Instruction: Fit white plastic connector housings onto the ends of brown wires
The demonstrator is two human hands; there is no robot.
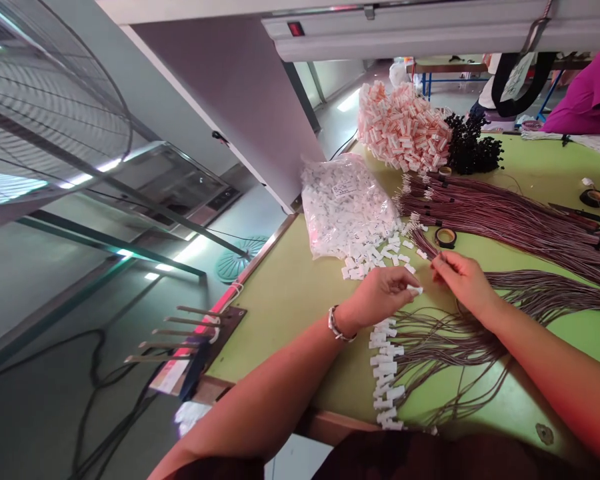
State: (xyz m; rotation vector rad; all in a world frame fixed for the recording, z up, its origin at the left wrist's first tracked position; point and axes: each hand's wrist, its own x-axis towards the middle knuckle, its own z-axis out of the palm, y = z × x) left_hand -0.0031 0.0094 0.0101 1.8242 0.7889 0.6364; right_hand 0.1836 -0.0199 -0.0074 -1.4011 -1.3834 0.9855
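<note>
My left hand [384,291] pinches a small white plastic connector housing [417,290] between thumb and fingertips. A short way to its right, my right hand [461,280] has its fingers closed at the end of a bundle of brown wires [424,241]; exactly what sits in that pinch is too small to make out. Below my hands, a row of white connectors [384,367] fitted on brown wires [445,347] lies along the table. Loose white connectors [375,257] spill from a clear plastic bag [347,200] just beyond my left hand.
A heap of pinkish connectors [403,127] and a pile of black parts [473,143] stand at the back. Tape rolls [445,238] lie among long wire bundles [520,213]. A pronged rack [220,340] is on the left edge. A person in a magenta top [587,100] sits opposite.
</note>
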